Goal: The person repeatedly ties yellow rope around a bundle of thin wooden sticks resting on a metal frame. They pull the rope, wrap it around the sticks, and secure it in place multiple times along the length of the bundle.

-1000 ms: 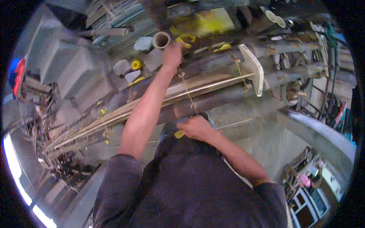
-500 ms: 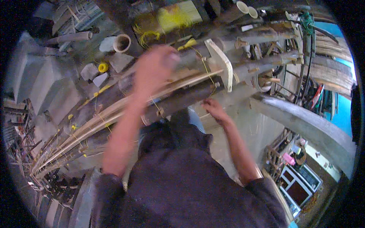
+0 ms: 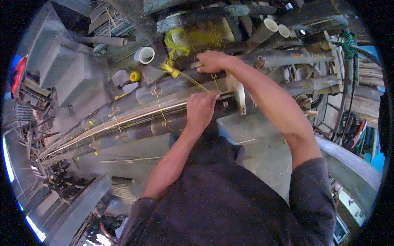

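Observation:
A long bundle of thin split bamboo strips [image 3: 119, 121] lies along a frame of thick dark poles [image 3: 150, 97], tied at intervals with yellow cord. My left hand [image 3: 200, 110] is closed over the strips near their right end, its fingertips pinching a taut yellow cord [image 3: 195, 83]. That cord runs to a yellow tuft [image 3: 171, 69] on the far side. Farther off, my right hand [image 3: 214, 62] is closed around something small, mostly hidden, with a pale end showing at the fingers. A whitish upright board [image 3: 241, 96] crosses the frame right of my left hand.
Tangled yellow string [image 3: 177, 43] lies on a block at the back. Beyond the poles are a white-rimmed pipe [image 3: 146, 55], a yellow roll [image 3: 134, 76] and stone pieces [image 3: 121, 78]. Concrete steps [image 3: 78, 82] rise at far left. A concrete ledge [image 3: 353, 164] stands at right.
My right hand has swung from the near side, low right, to the far side of the poles. My left hand has come back nearer and now pinches the cord. The view has shifted.

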Tool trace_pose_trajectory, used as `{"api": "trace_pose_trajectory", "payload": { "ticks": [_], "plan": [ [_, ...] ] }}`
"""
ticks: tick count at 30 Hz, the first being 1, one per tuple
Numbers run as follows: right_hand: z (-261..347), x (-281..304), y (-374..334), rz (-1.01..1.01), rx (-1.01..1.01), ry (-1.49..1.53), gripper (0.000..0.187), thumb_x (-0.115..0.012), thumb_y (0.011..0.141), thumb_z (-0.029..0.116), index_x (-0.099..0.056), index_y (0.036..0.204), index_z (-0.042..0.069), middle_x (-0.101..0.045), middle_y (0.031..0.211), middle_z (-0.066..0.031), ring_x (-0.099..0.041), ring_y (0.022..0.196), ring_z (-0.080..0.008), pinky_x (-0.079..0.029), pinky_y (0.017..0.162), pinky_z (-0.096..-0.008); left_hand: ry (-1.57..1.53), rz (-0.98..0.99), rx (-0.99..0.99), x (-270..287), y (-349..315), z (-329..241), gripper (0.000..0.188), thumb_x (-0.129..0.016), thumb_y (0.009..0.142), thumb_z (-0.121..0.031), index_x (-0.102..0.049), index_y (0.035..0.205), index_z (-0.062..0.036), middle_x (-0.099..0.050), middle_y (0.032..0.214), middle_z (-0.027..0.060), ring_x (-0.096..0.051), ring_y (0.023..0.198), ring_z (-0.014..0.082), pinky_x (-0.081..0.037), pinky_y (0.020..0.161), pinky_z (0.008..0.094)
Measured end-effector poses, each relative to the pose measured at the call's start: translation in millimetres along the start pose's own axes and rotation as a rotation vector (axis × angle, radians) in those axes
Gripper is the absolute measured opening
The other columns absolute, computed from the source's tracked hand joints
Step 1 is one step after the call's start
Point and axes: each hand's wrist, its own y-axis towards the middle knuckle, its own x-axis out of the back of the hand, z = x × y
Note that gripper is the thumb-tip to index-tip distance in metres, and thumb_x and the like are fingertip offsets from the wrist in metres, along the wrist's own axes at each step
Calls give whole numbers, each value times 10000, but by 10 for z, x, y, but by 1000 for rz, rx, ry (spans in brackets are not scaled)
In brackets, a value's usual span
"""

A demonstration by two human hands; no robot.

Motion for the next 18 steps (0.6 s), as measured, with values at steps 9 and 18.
{"api": "trace_pose_trajectory", "payload": {
  "ticks": [9, 18],
  "plan": [
    [-260, -1818, -1588, -177, 467, 54, 201, -611, 807, 147, -571, 996, 91, -597, 741, -158, -646, 741, -317, -515, 659, -449, -114, 219, 359, 164, 90, -139, 221, -573, 924, -257, -704, 921, -80, -682, 841, 151, -657, 782, 297, -492, 725, 387],
    [-210, -1823, -1521, -160, 440, 108, 253, -642, 742, 194, -612, 981, 116, -629, 781, -126, -651, 785, -321, -528, 664, -445, -661, 260, 573, -377, 1484, 786, 273, -509, 931, -311, -588, 846, -64, -518, 670, 9, -478, 575, 134, -391, 514, 297]
  ]
}}
